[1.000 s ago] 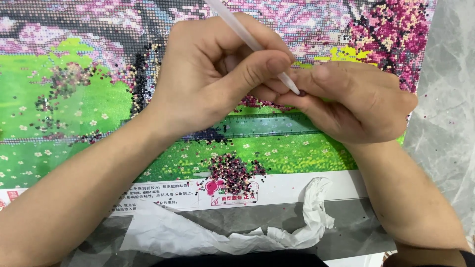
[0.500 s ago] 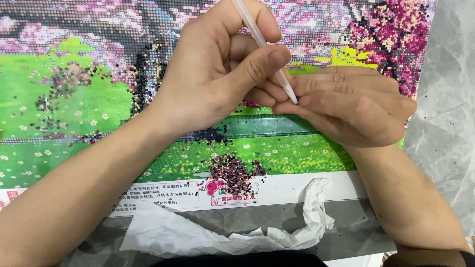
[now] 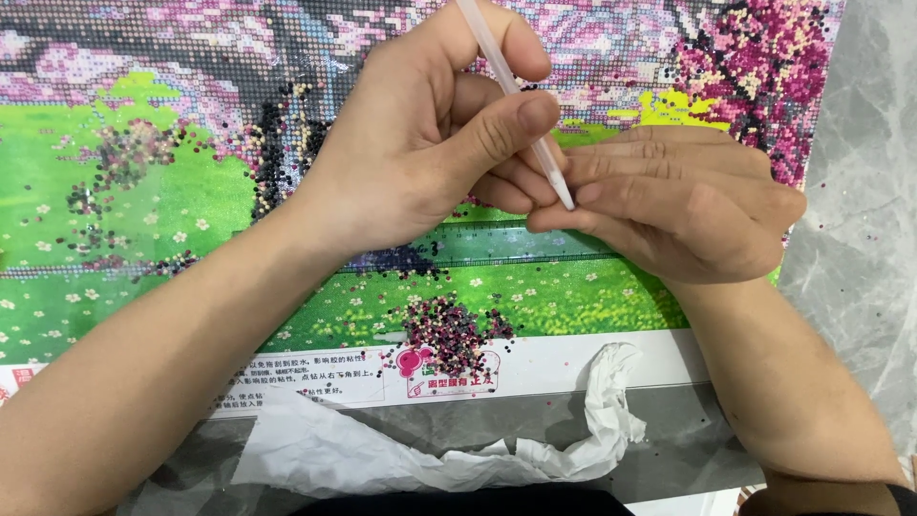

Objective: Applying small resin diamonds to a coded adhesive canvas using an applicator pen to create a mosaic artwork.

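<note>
head view shows the left hand (image 3: 420,162) pinching a thin white pen (image 3: 516,96), light and stiff, best held low on its shaft, its tip touching fingers of the flat, closed right hand (image 3: 678,205) resting over the bead canvas (image 3: 143,201).

Crumpled white backing paper (image 3: 430,459) lies along the near edge. A loose pile of dark and pink beads (image 3: 454,334) sits just above it. Grey marbled desk (image 3: 869,258) at right.
</note>
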